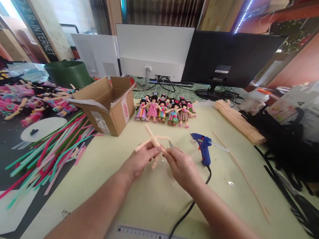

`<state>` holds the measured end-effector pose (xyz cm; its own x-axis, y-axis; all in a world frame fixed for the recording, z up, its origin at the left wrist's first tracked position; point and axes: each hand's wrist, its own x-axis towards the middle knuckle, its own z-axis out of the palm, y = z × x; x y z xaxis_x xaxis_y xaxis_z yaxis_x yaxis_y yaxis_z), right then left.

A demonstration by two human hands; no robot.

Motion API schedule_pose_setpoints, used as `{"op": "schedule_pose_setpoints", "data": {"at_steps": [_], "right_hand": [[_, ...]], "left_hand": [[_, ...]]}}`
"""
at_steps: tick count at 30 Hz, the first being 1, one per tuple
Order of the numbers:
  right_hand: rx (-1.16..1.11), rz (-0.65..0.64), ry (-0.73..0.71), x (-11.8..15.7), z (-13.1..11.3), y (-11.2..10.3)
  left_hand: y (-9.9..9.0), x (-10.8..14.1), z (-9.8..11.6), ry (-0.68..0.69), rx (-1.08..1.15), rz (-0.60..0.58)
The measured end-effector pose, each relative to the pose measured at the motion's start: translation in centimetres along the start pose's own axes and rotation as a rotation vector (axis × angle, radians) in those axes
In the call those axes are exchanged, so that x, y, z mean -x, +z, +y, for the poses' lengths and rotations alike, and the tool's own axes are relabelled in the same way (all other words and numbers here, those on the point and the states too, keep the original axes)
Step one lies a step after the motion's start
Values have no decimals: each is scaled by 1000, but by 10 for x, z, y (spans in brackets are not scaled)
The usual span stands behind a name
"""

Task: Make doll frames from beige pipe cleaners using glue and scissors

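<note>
Just in front of me, my left hand (143,158) pinches a peach-coloured doll body (154,139) made of fuzzy pipe cleaner, with several limbs sticking out. My right hand (181,166) has its fingers closed on one limb of that body, close to the left fingertips. A thin grey metal tip (171,144) pokes out above the right fingers; its tool is mostly hidden in the hand. To the right lies a blue glue gun (204,147) on its side, a pale glue stick in its back and its black cord running under my right forearm.
Several finished dolls (163,110) stand behind my hands, beside an open cardboard box (109,108). Coloured pipe cleaners (49,149) spread at the left. Peach bundles (239,123) and black pipe cleaners (286,145) lie at the right. A ruler (163,237) is near the front edge.
</note>
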<state>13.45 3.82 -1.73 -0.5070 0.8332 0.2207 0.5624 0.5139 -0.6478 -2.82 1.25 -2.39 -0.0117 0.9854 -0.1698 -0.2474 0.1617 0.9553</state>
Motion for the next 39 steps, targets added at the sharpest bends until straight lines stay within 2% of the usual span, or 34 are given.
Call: {"op": "schedule_pose_setpoints", "data": {"at_steps": [3, 6, 8, 13, 20, 24, 30, 39], "right_hand": [[-378, -127, 209, -3, -3, -6], [-592, -218, 372, -5, -8, -10], [-663, -246, 426, -5, -10, -11], [-775, -238, 436, -4, -8, -8], [-734, -293, 447, -4, -6, -12], [-700, -296, 464, -6, -7, -13], [-694, -311, 496, -6, -4, -12], [-617, -286, 453, -5, 1, -10]], "left_hand": [[-3, 0, 2, -25, 29, -41], [-4, 0, 6, -57, 39, -87], [-5, 0, 7, -82, 33, -108], [-6, 1, 8, -89, 16, -108], [-9, -1, 10, -72, -37, -33], [-12, -1, 9, -73, -87, -59], [-11, 1, 11, -128, -49, -97], [-12, 1, 8, -141, -13, -134]]}}
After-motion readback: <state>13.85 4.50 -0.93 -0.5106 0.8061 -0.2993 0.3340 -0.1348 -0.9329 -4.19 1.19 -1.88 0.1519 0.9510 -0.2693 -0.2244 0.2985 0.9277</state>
